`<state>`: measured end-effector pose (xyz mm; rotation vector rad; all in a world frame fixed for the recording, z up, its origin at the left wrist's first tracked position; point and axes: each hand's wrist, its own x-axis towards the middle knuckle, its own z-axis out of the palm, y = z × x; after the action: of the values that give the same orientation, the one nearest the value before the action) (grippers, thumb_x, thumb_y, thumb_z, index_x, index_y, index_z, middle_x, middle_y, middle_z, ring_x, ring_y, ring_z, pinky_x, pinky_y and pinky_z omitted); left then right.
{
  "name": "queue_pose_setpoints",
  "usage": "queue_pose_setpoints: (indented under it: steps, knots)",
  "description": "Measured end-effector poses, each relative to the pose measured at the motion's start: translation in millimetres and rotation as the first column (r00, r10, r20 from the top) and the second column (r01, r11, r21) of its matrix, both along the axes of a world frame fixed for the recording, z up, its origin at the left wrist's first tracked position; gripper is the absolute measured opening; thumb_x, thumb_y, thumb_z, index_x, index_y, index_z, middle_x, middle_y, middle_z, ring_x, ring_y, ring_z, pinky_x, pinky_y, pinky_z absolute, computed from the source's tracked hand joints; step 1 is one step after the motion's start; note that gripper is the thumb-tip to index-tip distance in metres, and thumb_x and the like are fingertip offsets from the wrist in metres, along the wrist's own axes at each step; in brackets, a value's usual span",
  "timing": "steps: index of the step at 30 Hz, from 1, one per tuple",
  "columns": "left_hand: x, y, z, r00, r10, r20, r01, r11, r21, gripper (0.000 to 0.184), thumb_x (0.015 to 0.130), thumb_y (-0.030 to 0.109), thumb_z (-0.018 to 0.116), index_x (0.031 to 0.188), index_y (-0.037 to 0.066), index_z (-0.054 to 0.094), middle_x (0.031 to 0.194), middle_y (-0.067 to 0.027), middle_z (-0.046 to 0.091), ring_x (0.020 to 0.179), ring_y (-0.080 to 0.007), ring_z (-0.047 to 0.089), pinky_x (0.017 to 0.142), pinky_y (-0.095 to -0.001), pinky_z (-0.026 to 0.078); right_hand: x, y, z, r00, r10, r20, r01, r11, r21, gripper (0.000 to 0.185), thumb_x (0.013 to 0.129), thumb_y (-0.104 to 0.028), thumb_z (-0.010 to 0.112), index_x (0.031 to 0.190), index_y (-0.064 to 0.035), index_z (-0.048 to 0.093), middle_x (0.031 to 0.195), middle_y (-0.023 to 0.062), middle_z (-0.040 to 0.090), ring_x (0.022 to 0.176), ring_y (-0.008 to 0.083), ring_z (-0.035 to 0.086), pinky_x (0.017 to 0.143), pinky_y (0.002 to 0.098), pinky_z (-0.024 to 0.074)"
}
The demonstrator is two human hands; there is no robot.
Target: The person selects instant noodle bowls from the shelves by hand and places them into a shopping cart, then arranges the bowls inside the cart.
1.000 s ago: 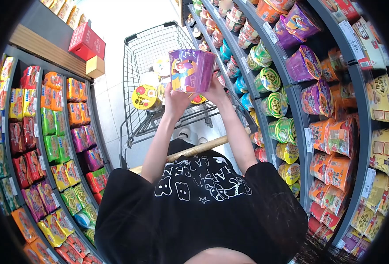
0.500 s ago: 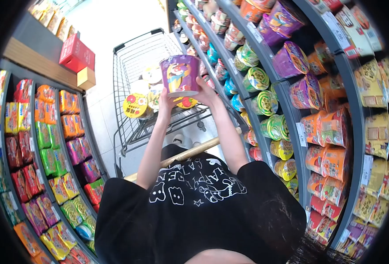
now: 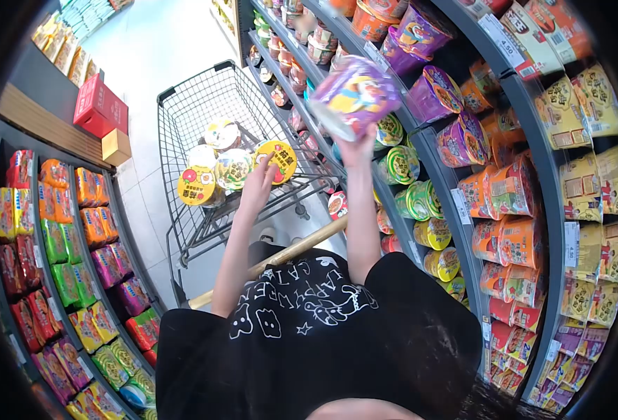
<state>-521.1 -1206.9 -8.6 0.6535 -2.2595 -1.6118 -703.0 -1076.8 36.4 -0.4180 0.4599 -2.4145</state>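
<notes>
My right hand (image 3: pixel 358 145) grips a purple instant noodle tub (image 3: pixel 354 94) from below, raised and tilted beside the right-hand shelves; the tub is slightly blurred. Away from it, my left hand (image 3: pixel 258 187) holds nothing, its fingers stretched out above the cart. Under and around that hand, several round tubs sit in the wire shopping cart (image 3: pixel 183 115), among them a yellow-lidded tub (image 3: pixel 197 185) on the left and another yellow-lidded tub (image 3: pixel 275 159) partly covered by my fingers. A green-and-white-lidded tub (image 3: pixel 232 170) lies between them.
The cart's wooden handle bar (image 3: pixel 298 245) crosses in front of my body. Noodle tubs such as a purple one (image 3: pixel 436 92) fill the right shelves, with price tags (image 3: pixel 499 38) along the edges. Left shelves hold bagged noodles (image 3: pixel 78 280). A red box (image 3: pixel 101 105) stands above them.
The purple noodle tub was held in both hands over the cart. My left hand has let go and lowered, while my right has carried the tub rightward toward the shelves.
</notes>
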Motion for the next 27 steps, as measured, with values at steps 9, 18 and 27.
queue_pose_setpoints:
  steps: [9,18,27]
  knots:
    - [-2.2,8.2,-8.6,0.888,-0.213,0.408,0.312,0.930,-0.192,0.064,0.082,0.048,0.039,0.125,0.001,0.029,0.092,-0.0225,0.057,0.087,-0.0359,0.054,0.076,-0.0390,0.042,-35.1,81.1,112.2,0.165,-0.338,-0.927,0.986,0.024,0.166,0.101,0.054,-0.005,0.075,0.126,-0.0025,0.005,0.123,0.0184,0.026,0.113,0.0244,0.031,0.099,0.0399,0.0230]
    - [-1.8,1.6,-21.7,0.816,-0.249,0.521,0.314,0.949,-0.039,0.068,0.080,0.054,0.038,0.121,-0.001,0.034,0.106,-0.0261,0.051,0.100,-0.0363,0.049,0.085,-0.0386,0.038,-92.7,108.7,121.4,-0.090,-0.178,-0.980,0.989,-0.136,-0.066,0.110,0.051,-0.013,0.081,0.122,0.0029,-0.002,0.120,0.0246,0.022,0.112,0.0265,0.030,0.100,0.0380,0.0236]
    - [-0.1,-1.5,-27.3,0.789,-0.298,0.537,0.370,0.929,-0.027,0.066,0.079,0.056,0.039,0.119,0.003,0.039,0.101,-0.0243,0.054,0.098,-0.0348,0.051,0.084,-0.0393,0.039,-141.5,111.0,99.6,0.004,-0.145,-0.989,0.955,-0.291,0.047,0.109,0.055,-0.027,0.080,0.120,0.0075,0.000,0.117,0.0305,0.024,0.110,0.0348,0.034,0.095,0.0403,0.0303]
